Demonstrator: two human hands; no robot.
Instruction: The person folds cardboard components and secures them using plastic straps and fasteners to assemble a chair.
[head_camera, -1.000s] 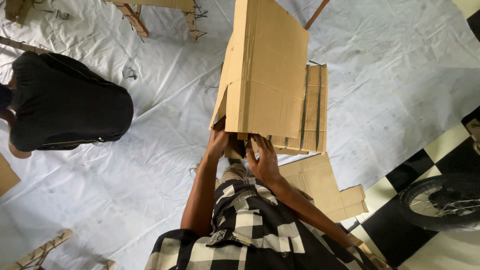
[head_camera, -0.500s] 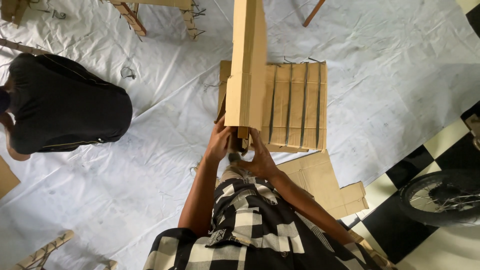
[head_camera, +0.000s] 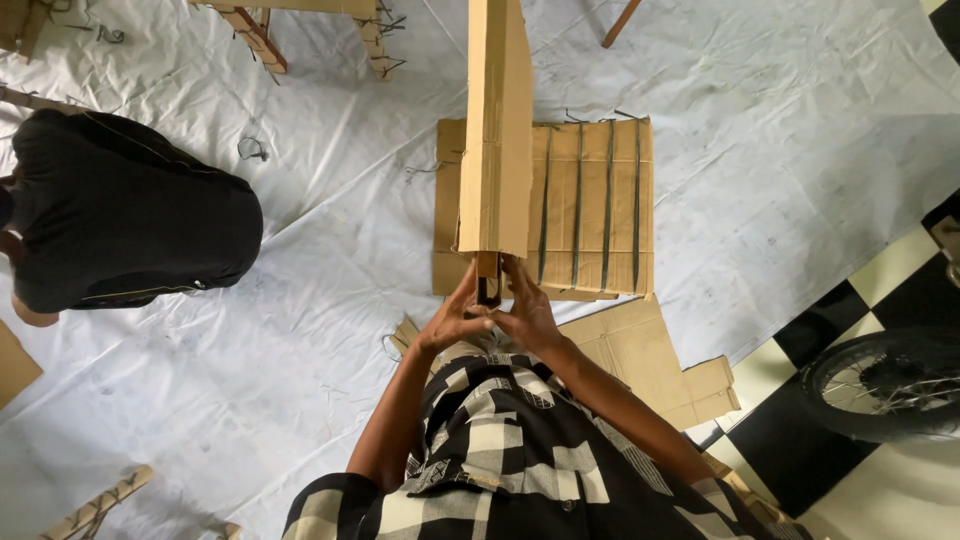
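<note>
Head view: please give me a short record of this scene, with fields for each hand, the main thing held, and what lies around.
left hand: grips the bottom of the upright cardboard sheet
right hand: grips the same bottom edge, opposite the left hand
cardboard sheet: stands on edge, seen edge-on
under it: flat cardboard stack with dark bands
floor cover: white tarp
near the knees: loose cardboard pieces
left side: another person in a black shirt, bent over
right edge: wheel on checkered tiles

Open white sheet (head_camera: 300, 300) leftward; strapped cardboard stack (head_camera: 590, 205) blocking right
</note>
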